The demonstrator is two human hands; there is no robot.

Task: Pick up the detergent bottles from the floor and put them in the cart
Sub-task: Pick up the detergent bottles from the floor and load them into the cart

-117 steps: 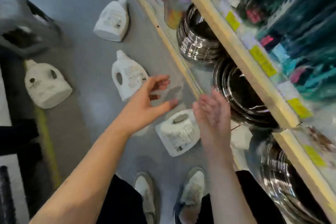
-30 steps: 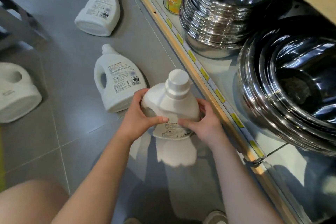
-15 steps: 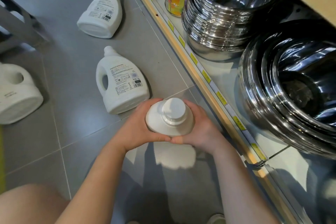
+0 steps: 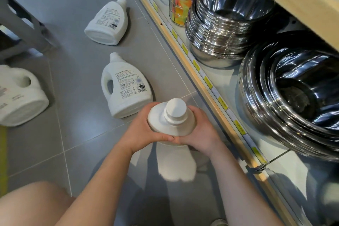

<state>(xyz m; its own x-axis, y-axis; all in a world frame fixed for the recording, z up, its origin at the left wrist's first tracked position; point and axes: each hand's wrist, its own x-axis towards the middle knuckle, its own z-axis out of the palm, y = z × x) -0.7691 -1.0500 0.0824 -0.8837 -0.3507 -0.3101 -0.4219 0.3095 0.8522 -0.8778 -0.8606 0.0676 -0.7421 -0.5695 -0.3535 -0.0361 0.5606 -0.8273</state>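
Note:
I hold a white detergent bottle [image 4: 171, 120] upright with both hands, its round cap facing the camera. My left hand [image 4: 141, 131] wraps its left side and my right hand [image 4: 201, 130] its right side, fingertips meeting in front. Three more white detergent bottles lie on their sides on the grey tiled floor: one with a handle [image 4: 125, 86] just beyond my hands, one farther away [image 4: 108, 23], and a larger jug [image 4: 17, 96] at the left edge. A grey cart frame [image 4: 22, 24] shows at the upper left.
A wooden store shelf edge [image 4: 205, 82] with yellow price tags runs diagonally on the right. Stacked steel bowls [image 4: 225, 24] and larger steel basins [image 4: 293, 97] fill the bottom shelf, with a glass jar [image 4: 180, 3] behind. My bare knee [image 4: 31, 205] is at the lower left.
I reached down, grasped the nearest bottle with both hands and tipped it upright; over the last second it has risen slightly toward the camera.

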